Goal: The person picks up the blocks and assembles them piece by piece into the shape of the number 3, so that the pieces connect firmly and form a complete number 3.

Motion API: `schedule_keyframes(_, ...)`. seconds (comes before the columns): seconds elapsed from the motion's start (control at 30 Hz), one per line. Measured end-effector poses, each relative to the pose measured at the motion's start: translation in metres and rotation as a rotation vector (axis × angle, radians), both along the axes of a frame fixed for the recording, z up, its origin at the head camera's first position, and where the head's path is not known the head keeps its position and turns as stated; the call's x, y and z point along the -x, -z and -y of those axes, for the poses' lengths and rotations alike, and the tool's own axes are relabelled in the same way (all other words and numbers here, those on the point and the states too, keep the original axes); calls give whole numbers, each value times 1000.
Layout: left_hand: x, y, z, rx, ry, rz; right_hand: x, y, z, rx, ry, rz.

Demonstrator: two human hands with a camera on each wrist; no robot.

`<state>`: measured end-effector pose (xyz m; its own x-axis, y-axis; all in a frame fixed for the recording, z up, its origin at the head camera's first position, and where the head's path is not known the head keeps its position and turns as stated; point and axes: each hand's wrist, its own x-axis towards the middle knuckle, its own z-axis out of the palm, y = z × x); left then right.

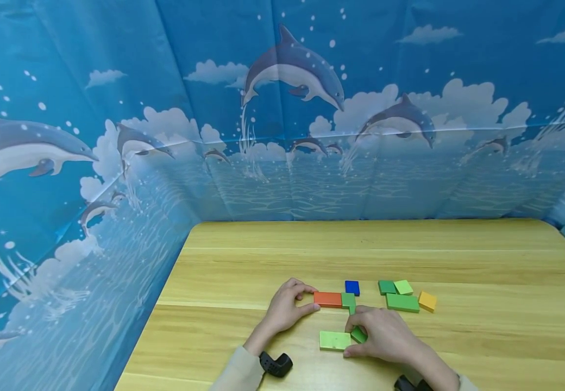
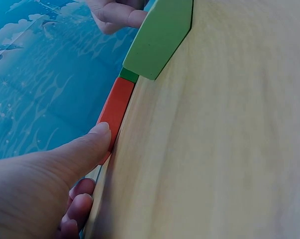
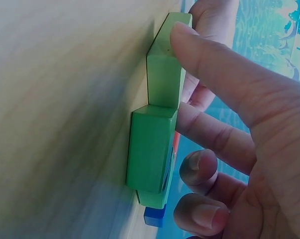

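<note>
"How does each grip stand?"

"Left hand (image 1: 284, 305) pinches the red block (image 1: 327, 300); right hand (image 1: 390, 332), finger and thumb spread block-wide, pinches the pale green block (image 1: 334, 341), lying nearer on the tabletop (image 1: 243, 263)."

"Any advice?"

"I'd hold it flat and move gently, sparing the skewed green block (image 1: 359, 335) alongside."

The table (image 1: 224, 271) shows smooth wood grain with a soft sheen; the red block (image 1: 327, 299), near light green block (image 1: 334, 340) and far blue block (image 1: 352, 287) look smooth and satin. The far backdrop (image 1: 282, 184) seems creased, slightly glossy sheeting, the near left sleeve (image 1: 240, 373) matt cloth, the wrist device (image 1: 276, 365) plastic.
</note>
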<state>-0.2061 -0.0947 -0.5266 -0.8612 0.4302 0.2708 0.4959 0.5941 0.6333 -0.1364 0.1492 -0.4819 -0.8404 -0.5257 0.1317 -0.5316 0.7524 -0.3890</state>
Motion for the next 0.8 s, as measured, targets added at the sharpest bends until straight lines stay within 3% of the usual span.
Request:
schedule_keyframes(0.47,-1,-3,0,-4,-7,22,2,-5,0,-9,-2,36)
schedule_keyframes(0.6,-1,-3,0,-9,-1,22,2,-9,-6,42,5,61)
schedule_keyframes(0.7,-1,-3,0,-11,3,18,3,-13,-19,108,38,81)
schedule_keyframes(0.8,-2,-3,0,-5,1,18,6,-16,-39,145,122,37)
